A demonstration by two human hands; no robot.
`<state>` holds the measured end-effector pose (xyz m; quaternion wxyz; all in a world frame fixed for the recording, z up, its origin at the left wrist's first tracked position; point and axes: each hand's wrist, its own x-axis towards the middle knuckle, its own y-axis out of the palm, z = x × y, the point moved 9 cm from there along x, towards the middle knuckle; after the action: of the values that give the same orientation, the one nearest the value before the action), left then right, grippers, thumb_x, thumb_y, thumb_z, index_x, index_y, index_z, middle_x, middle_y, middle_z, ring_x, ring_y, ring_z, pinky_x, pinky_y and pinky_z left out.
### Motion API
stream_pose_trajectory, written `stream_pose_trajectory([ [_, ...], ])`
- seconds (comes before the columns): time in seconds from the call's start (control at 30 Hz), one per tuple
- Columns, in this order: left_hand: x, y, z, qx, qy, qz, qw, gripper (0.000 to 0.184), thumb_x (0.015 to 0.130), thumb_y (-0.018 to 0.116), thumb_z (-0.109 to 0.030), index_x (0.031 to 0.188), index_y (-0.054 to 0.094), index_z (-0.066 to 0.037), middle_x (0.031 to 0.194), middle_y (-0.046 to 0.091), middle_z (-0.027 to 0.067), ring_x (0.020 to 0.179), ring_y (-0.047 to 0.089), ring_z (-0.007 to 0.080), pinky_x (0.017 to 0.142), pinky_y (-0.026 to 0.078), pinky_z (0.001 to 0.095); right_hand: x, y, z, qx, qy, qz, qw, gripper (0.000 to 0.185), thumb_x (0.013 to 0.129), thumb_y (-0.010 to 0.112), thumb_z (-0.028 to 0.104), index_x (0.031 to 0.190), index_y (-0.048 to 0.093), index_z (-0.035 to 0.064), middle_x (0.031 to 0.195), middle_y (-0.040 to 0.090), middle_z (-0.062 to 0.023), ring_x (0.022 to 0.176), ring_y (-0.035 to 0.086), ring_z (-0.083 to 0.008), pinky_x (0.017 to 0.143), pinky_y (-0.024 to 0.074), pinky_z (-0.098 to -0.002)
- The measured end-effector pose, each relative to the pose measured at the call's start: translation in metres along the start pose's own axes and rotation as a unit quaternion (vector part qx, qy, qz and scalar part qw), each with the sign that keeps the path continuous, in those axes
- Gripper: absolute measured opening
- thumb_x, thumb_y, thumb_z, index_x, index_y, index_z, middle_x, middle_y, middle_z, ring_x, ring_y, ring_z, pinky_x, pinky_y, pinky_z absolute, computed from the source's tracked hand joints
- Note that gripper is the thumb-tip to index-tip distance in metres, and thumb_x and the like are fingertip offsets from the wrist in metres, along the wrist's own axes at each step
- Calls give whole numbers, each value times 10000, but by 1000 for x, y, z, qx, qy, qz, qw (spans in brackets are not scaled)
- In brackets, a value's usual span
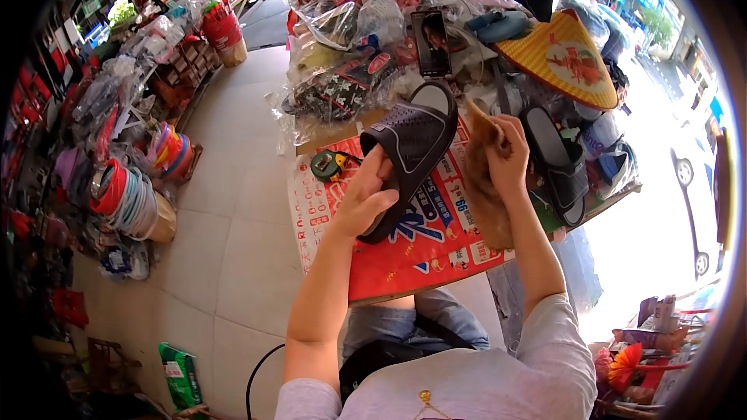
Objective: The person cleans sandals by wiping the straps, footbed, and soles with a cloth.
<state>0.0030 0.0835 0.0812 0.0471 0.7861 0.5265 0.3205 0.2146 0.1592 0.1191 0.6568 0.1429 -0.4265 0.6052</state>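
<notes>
My left hand holds a dark slipper, tilted, with the fingers inside its foot opening. In my right hand is a brown cloth, pinched between the fingers and hanging down over the table edge. A second dark slipper lies just right of my right hand. Under both hands spreads a red printed sheet on the table. A green and black tape measure rests on the sheet, left of the held slipper.
Bagged goods pile up at the table's back, with a phone showing a picture and a yellow conical hat. Buckets of goods and shelves line the left. A green bag lies on the floor.
</notes>
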Motion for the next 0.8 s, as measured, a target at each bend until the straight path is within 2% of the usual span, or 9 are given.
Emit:
stream_pose_trajectory([
  [0.13,1,15,-1,-17,15,25,999,937,755,639,-176,1514,135,43,1509,334,171,1405,328,250,1158,231,341,-9,31,59,39,-46,-5,998,342,729,615,-128,1039,660,10,1074,581,-123,1028,585,-253,843,455,-307],
  [0.2,-1,9,9,-29,10,6,1000,939,761,645,-199,1515,138,37,1499,351,168,1392,346,251,1153,239,341,-27,50,70,36,-46,59,997,334,740,642,-119,1037,675,30,1068,584,-113,1012,596,-271,846,469,-334],
  [0.33,-5,-8,9,-70,-12,-55,996,923,774,645,-229,1513,153,22,1465,399,158,1357,383,262,1140,260,349,-54,75,114,59,-167,243,954,414,670,726,-86,1048,696,80,1064,601,-101,991,643,-301,808,531,-366],
  [0.4,-4,-8,9,-82,-18,-54,995,899,787,625,-268,1509,172,20,1455,416,161,1355,379,259,1141,254,351,-39,72,107,96,-157,236,954,421,676,699,-95,1057,696,83,1074,609,-114,985,638,-321,817,525,-369],
  [0.47,1,-9,5,-101,45,-37,993,891,798,611,-318,1504,186,19,1441,431,159,1346,385,259,1142,250,359,0,39,88,40,-109,34,993,439,694,665,-105,1091,685,82,1091,612,-128,984,629,-349,820,520,-368],
  [0.53,1,-2,0,-104,51,-41,992,866,811,593,-356,1493,210,18,1441,436,161,1336,397,252,1149,239,368,20,40,79,1,-88,15,996,456,705,631,-118,1114,671,79,1087,617,-145,987,624,-364,821,516,-360],
  [0.67,-3,-34,20,-150,33,-80,985,753,845,566,-330,1447,275,18,1402,462,158,1307,424,270,1131,285,381,-30,89,95,28,-137,199,970,414,689,651,-88,1058,668,97,1081,624,-110,986,628,-333,802,531,-397],
  [0.73,-6,-43,31,-172,1,-106,979,694,862,553,-337,1413,323,16,1355,493,151,1270,458,276,1124,301,392,-61,97,114,8,-174,246,953,402,678,676,-58,1042,672,112,1062,627,-104,974,632,-316,789,534,-398],
  [0.8,3,-42,23,-150,45,-102,982,581,870,540,-308,1339,385,-3,1306,500,132,1257,449,260,1115,312,382,-61,93,117,30,-159,266,950,428,660,688,-42,1060,673,110,1037,631,-107,963,634,-313,789,534,-387],
])
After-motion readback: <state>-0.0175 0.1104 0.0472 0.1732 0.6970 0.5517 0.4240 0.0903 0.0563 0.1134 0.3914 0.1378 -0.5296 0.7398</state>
